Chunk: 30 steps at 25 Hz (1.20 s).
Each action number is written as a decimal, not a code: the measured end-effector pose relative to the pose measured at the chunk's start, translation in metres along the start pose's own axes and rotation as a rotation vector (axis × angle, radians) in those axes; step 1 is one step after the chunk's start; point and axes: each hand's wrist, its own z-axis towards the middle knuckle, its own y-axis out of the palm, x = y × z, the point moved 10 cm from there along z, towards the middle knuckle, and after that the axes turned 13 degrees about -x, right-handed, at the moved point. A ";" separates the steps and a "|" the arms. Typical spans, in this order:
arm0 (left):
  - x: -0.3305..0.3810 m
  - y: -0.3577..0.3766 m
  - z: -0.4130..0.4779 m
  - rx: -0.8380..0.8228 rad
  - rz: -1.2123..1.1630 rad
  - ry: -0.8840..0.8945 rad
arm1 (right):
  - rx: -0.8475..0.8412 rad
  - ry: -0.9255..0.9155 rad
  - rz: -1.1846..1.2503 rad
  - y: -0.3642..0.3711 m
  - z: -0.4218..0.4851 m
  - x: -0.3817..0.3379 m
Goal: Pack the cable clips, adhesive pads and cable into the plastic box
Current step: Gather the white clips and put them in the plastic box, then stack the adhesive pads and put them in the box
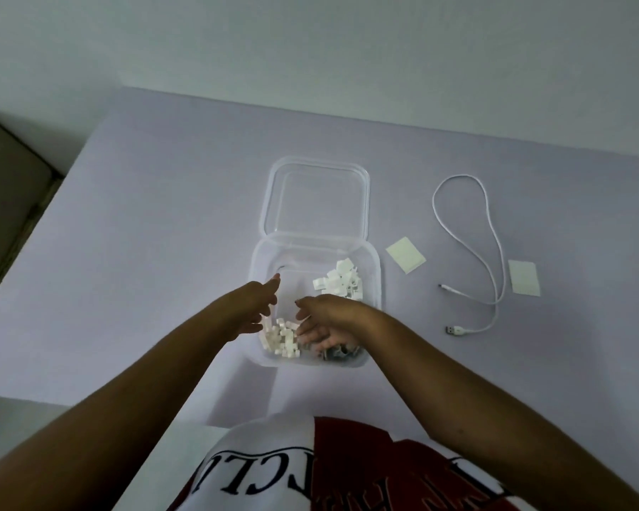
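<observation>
Both hands, left hand and right hand, spread over my plastic box, gripping nothing; cable clips light, loose, best scooped; cable limp, take mid-loop.

Box: clear, glossy plastic, as is its hinged lid at 12 o'clock. Clips: white, smooth plastic. Cable: white, smooth sheath. 2 pads: pale, matt. Table: matt, smooth.

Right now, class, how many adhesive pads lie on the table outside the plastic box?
2. One adhesive pad lies just right of the plastic box; the other adhesive pad lies farther right, beyond the cable. More could be hidden inside the box.
</observation>
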 end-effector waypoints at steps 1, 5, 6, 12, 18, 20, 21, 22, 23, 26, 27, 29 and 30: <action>0.007 -0.002 -0.002 0.019 0.038 0.003 | -0.006 -0.035 0.036 -0.005 -0.004 -0.004; 0.053 0.008 -0.007 0.071 0.119 0.093 | 0.011 -0.277 0.262 -0.055 -0.034 -0.023; 0.070 0.014 -0.006 0.094 0.140 0.151 | 0.052 -0.351 0.325 -0.077 -0.046 -0.024; 0.185 0.109 0.036 0.085 0.632 0.463 | 0.655 -0.475 0.327 -0.249 -0.128 0.024; 0.220 0.165 0.124 0.218 0.979 0.369 | 1.249 -0.158 -0.003 -0.364 -0.198 0.089; 0.213 0.166 0.142 0.268 1.004 0.265 | 1.275 -0.103 -0.015 -0.376 -0.198 0.102; 0.208 0.168 0.150 0.274 1.021 0.220 | 1.279 -0.058 -0.007 -0.382 -0.197 0.108; 0.205 0.170 0.157 0.282 1.040 0.191 | 1.277 -0.009 0.009 -0.388 -0.195 0.113; 0.202 0.171 0.161 0.292 1.059 0.178 | 1.267 0.029 0.031 -0.391 -0.192 0.117; 0.194 0.170 0.169 0.303 1.062 0.154 | 1.259 0.072 0.051 -0.396 -0.185 0.122; 0.192 0.170 0.171 0.300 1.064 0.143 | 1.265 0.073 0.048 -0.398 -0.184 0.122; 0.193 0.171 0.172 0.296 1.081 0.146 | 1.262 0.070 0.059 -0.403 -0.182 0.121; 0.194 0.172 0.172 0.288 1.064 0.165 | 1.255 0.072 0.070 -0.404 -0.181 0.121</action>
